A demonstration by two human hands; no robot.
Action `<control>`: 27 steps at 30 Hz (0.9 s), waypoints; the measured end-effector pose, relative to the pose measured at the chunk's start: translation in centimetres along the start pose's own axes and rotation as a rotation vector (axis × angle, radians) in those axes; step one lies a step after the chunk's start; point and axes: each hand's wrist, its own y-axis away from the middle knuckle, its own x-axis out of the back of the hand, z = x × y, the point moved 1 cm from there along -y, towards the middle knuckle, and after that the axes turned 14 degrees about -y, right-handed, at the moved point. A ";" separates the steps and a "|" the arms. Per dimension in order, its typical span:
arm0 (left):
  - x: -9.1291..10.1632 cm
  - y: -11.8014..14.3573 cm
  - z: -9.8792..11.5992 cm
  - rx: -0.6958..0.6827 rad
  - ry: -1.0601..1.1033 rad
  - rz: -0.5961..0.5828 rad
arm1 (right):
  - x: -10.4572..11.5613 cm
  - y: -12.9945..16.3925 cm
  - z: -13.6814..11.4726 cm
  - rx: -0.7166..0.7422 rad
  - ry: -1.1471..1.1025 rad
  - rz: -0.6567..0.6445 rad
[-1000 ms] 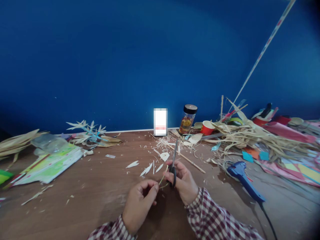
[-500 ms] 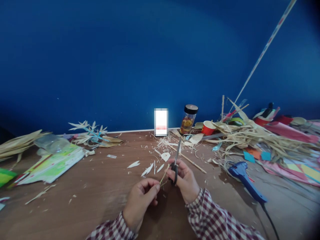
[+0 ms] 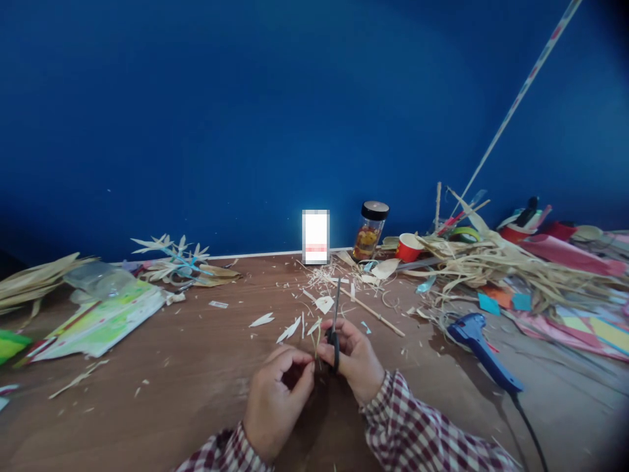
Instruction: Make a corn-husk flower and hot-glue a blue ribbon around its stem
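My left hand point(image 3: 281, 392) pinches a thin pale-green plant strip point(image 3: 316, 346) between thumb and forefinger, its tips pointing up and away from me. Close beside it, my right hand point(image 3: 354, 359) is closed round a pair of dark scissors point(image 3: 334, 328), blades upward. The right thumb and a finger come up against the strip as well; whether they grip it I cannot tell. Just beyond my hands, small white leaf-shaped pieces point(image 3: 289, 330) lie on the brown table point(image 3: 162, 419). A heap of fine pale shreds point(image 3: 322, 276) is spread behind them.
A blue glue gun point(image 3: 484, 351) with its cord lies at right, before piled dry husk strips point(image 3: 496, 265). A lidded jar point(image 3: 369, 236) and a red paper cup point(image 3: 409, 248) stand against the blue wall. Leafy stems point(image 3: 179, 255) and a green-white sheet point(image 3: 111, 321) lie left.
My right hand has moved left towards my left hand, carrying the scissors along. The strip now stands more upright between the hands. A small bluish scrap shows beside my right hand.
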 end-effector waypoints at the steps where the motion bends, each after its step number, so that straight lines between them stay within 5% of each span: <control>1: 0.0 0.0 0.0 0.002 0.001 -0.003 | 0.0 0.0 0.0 -0.001 -0.003 -0.001; 7: -0.2 0.1 -0.3 0.053 0.093 -0.032 | 0.2 0.0 0.1 -0.034 -0.021 -0.048; 14: -1.3 -0.1 -1.5 0.380 0.498 -0.225 | 0.1 0.0 -0.4 -0.035 -0.019 -0.090; 27: -1.0 -0.1 -0.6 0.570 0.684 -0.279 | -0.2 0.1 -0.5 -0.073 -0.095 -0.164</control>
